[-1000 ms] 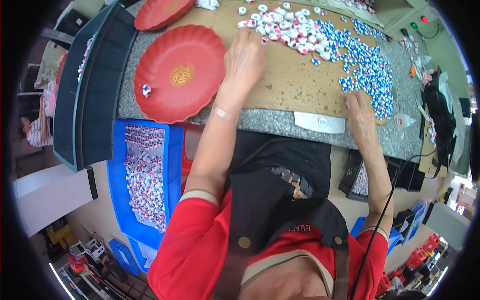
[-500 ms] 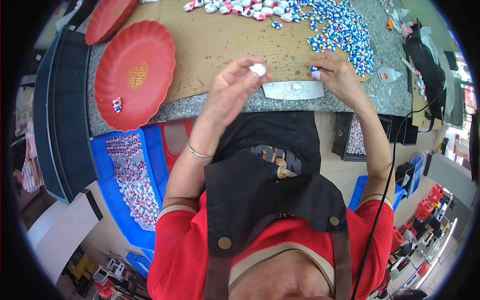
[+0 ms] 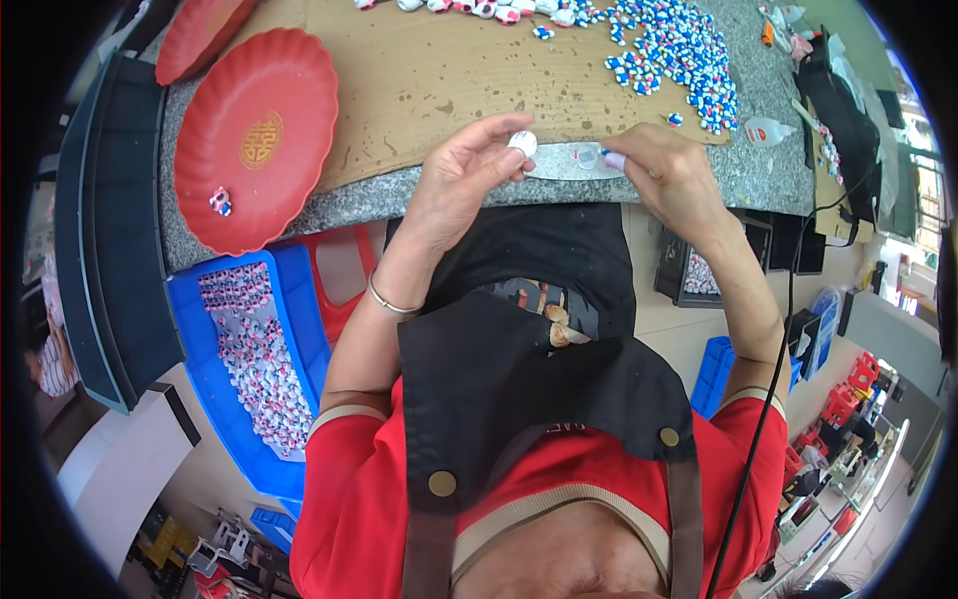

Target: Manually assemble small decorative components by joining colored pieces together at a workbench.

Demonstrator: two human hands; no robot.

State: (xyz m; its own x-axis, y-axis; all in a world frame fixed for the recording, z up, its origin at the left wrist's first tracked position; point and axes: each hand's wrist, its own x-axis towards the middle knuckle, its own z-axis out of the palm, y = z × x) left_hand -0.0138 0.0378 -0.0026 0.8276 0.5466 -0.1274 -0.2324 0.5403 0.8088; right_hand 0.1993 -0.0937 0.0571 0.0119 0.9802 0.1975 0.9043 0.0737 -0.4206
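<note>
My left hand (image 3: 467,172) pinches a small white rounded figurine head (image 3: 523,144) between thumb and fingers. A bangle is on that wrist. My right hand (image 3: 671,172) is closed on a small blue and white piece (image 3: 605,152), only partly visible at the fingertips; a pale lilac cover sits on one finger. Between the hands, a metal strip (image 3: 555,161) lies at the table's near edge. On it is a clear, wet-looking spot (image 3: 585,157), close to the piece in my right hand.
Small blue and white pieces (image 3: 689,60) are heaped at the far right, with white and pink pieces (image 3: 484,8) beyond the cardboard (image 3: 429,75). A red scalloped plate (image 3: 299,110) holds one assembled figurine (image 3: 220,201). A small squeeze bottle (image 3: 766,131) lies right; a blue tray (image 3: 190,309) is lower left.
My right hand has brought the blue and white piece toward me to the metal strip's spot. My left hand still holds the white head, its face turned slightly. The whole view has shifted a little.
</note>
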